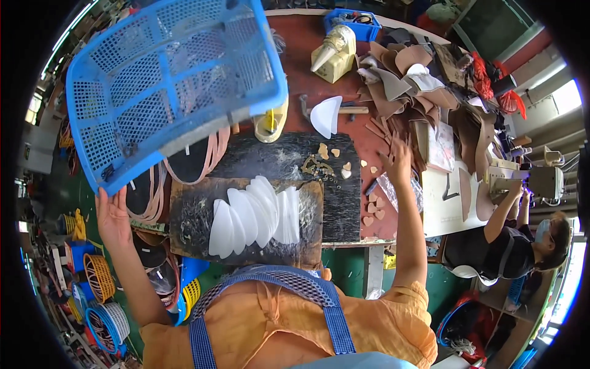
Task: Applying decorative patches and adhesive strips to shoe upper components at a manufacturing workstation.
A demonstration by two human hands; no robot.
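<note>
A large blue plastic basket (175, 83) with mesh walls is tilted over the left side of the table. My left hand (115, 215) grips its near left corner, the fingers up against the rim. My right hand (399, 161) has its fingers apart beside thin brown strips (380, 131), with nothing seen in it. Just below that hand are a clear plastic bag (399, 192) and small tan heart-shaped pieces (374, 209). In front of me, white curved pieces (255, 215) lie fanned out in overlapping rows on a worn board (190, 203).
A hammer (353, 110) lies partly under white pieces (326, 117). Behind stand a yellowish block with a cone (335, 52) and a small blue bin (353, 24). Brown leather pieces (409, 80) pile up at the right. Further right, a person (516, 240) works at a sewing machine (541, 182).
</note>
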